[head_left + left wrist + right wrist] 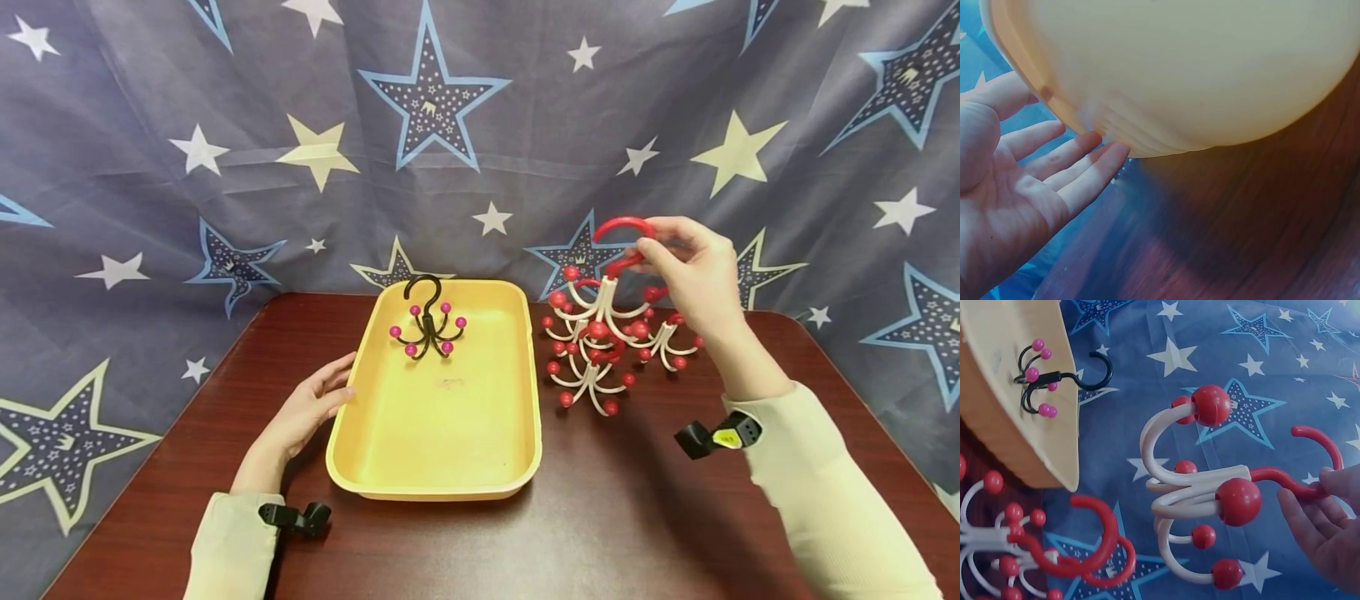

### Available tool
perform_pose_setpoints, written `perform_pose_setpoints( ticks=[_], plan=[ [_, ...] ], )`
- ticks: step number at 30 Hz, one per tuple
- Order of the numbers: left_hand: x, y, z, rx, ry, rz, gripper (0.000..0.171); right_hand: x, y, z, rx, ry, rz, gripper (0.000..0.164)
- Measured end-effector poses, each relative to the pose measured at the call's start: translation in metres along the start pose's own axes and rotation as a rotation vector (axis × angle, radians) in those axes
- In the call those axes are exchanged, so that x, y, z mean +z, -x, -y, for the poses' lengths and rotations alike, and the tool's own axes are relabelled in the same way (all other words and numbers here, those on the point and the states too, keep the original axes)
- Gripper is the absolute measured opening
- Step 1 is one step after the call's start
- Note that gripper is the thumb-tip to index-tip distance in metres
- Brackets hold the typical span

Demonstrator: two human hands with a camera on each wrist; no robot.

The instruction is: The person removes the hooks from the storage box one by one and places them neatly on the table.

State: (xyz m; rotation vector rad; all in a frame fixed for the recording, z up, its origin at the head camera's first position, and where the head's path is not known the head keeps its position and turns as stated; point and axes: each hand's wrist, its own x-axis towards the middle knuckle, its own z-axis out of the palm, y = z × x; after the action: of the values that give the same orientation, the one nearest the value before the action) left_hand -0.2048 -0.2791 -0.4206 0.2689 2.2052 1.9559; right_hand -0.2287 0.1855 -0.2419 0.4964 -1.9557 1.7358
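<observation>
"Red-and-white hanger (608, 292) first: where is it hanging?"

"Taking the middle of the yellow tray (435, 442) as the clock's centre in the head view, it's hanging in the air near two o'clock. The right hand (701, 271) is pinching its red hook between thumb and fingers."

"How far is the work getting?"

"It's looking early, I'd judge. This hanger is clearing the tabletop (637, 525), so its lift is counting as done, but it isn't sitting in the tray. Only a black hanger (429, 327) with pink tips is occupying that, at twelve o'clock near the far end."

"And what's left?"

"At least three other red-and-white hangers (591, 379) are crowding together towards three o'clock, outside the tray; by my reading, those are all awaiting handling."

"What is the left hand (303, 408) doing?"

"It's grasping nothing: at nine o'clock, its loosely extended fingers are touching the tray's side. Beyond everything, a starry curtain (540, 167) is filling twelve o'clock."
</observation>
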Motion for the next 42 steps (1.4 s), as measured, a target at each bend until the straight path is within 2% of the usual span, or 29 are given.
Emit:
perform_pose_setpoints(
  ticks=[6, 12, 14, 19, 25, 29, 36, 42],
  plan=[
    [-0.001, 0.0, 0.001, -0.006, 0.003, -0.003, 0.06, -0.022, 0.014, -0.007, 0.006, 0.042, -0.033, 0.016],
    [-0.001, 0.001, 0.0, 0.003, -0.002, -0.001, 0.061, -0.045, 0.029, -0.012, 0.061, 0.272, -0.084, 0.014],
    [-0.001, 0.001, 0.0, 0.002, -0.004, -0.003, 0.061, -0.051, 0.034, -0.015, 0.082, 0.319, -0.091, 0.014],
    [-0.001, 0.001, -0.001, 0.002, -0.001, -0.001, 0.061, -0.063, 0.043, -0.023, 0.105, 0.317, -0.091, 0.016],
    [0.0, 0.001, -0.002, 0.001, -0.001, -0.002, 0.062, -0.071, 0.053, -0.038, 0.142, 0.361, -0.071, 0.014],
    [0.0, 0.001, -0.002, -0.003, -0.002, -0.003, 0.062, -0.074, 0.061, -0.051, 0.159, 0.402, -0.065, 0.021],
    [-0.001, 0.001, -0.001, 0.0, 0.009, 0.001, 0.061, -0.077, 0.07, -0.067, 0.154, 0.523, -0.075, 0.018],
    [-0.001, 0.0, 0.0, 0.005, 0.016, 0.008, 0.061, -0.08, 0.075, -0.076, 0.172, 0.557, -0.052, 0.019]
  ],
)
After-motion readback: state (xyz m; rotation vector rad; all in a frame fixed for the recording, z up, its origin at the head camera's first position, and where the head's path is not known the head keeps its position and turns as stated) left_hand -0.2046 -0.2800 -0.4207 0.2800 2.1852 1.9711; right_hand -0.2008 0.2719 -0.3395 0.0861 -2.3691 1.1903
